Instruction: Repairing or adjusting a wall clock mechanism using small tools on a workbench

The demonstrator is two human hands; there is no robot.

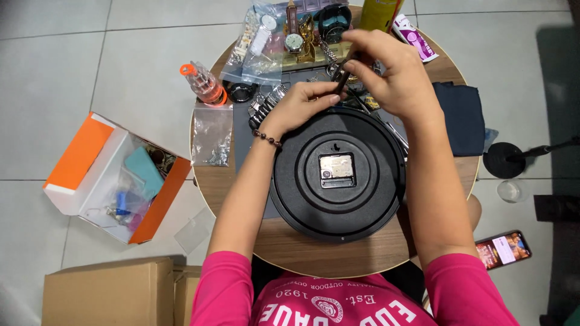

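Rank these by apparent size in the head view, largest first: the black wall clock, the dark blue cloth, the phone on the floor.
1. Black wall clock, largest.
2. Dark blue cloth.
3. Phone, smallest, though it lies lower on the floor, farther from the camera.

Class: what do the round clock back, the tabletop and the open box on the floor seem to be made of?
Clock back: probably moulded black plastic, matte with ringed ridges. Tabletop: wood or wood-look laminate, showing brown grain. Open box: seemingly cardboard, orange outside and white inside, with folded flaps.

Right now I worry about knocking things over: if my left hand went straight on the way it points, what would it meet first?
Probably the right hand, already touching the left hand around a thin dark tool; depth is unclear.
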